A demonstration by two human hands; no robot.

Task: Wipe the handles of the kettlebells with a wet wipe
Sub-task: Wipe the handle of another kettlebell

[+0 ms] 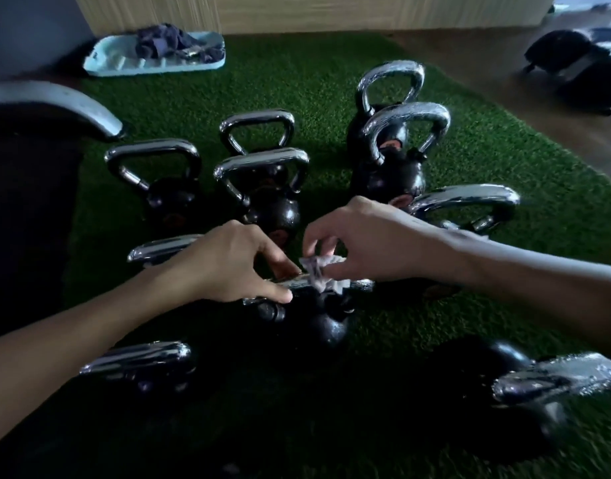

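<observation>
Green turf [331,98] fills the view, floor level. Roughly nine kettlebells [388,174] stand on it in loose rows, black bodies, chrome handles. Pale tray [100,65] at 11 o'clock, far edge of turf, with a dark cloth [162,41] heaped on it. The bells from 1 to 4 o'clock show a beaded, wet-looking sheen on their handles, so they are likely wiped already; those from 8 to 11 o'clock look smooth and dry, so probably not. Work is on the centre kettlebell [326,326], just below mid-frame, its handle [362,284] running 9 to 3 o'clock. Step in hand, as I read it: setting the wipe on this handle, stroke not yet run. Both forearms come in from 7 and 4 o'clock and meet over the bar. Left hand [228,267] at the handle's 9 o'clock end, thumb under the bar, fingers curled over the top, a narrow grip holding the bar steady. Right hand [366,243] arched above the 3 o'clock half, wrist raised, fingertips and thumb pinching the wet wipe [319,267], a tight grip. Wipe is crumpled and draped over mid-handle, touching it, between the two hands. Next move calls for wrapping the wipe round the bar and drawing it end to end, including down the uprights, while the left hand keeps the bell from rocking, then shifting to the dry bells at 9 o'clock.
</observation>
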